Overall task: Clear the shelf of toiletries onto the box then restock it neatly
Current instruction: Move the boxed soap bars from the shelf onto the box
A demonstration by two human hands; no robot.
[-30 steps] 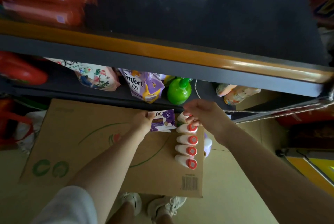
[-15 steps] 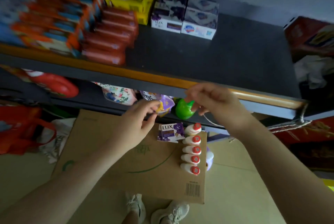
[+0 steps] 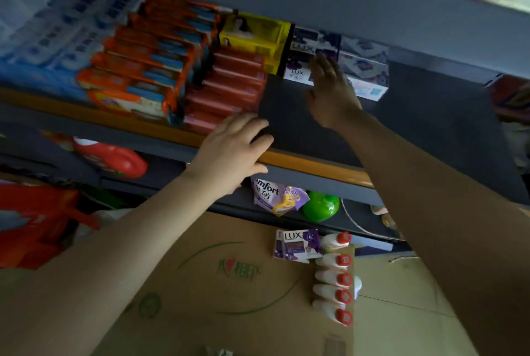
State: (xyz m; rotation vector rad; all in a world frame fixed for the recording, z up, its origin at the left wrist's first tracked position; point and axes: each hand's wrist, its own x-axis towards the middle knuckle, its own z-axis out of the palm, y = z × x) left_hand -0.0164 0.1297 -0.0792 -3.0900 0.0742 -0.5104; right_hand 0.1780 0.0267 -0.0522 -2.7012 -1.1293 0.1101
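The dark shelf (image 3: 424,126) holds red soap boxes (image 3: 229,88), a yellow box (image 3: 255,37), stacked purple Lux soap boxes (image 3: 301,68) and white-blue soap boxes (image 3: 367,74). My right hand (image 3: 329,91) is deep over the shelf, fingers spread and empty, its fingertips at the Lux stack. My left hand (image 3: 232,152) hovers open at the shelf's orange front edge, just below the red boxes. On the cardboard box (image 3: 200,284) below lie one purple Lux soap box (image 3: 298,243) and a row of several white bottles with red caps (image 3: 335,278).
Orange and blue packs (image 3: 134,68) fill the shelf's left part. The lower shelf carries a red bottle (image 3: 114,157), a purple Comfort pouch (image 3: 275,195) and a green bottle (image 3: 319,206). A red bag (image 3: 34,223) sits at the left, tiled floor at the right.
Both hands rose from the cardboard box, leaving the Lux box there, and moved up to the shelf. The right hand reached in to the Lux stack; the left opened at the front edge.
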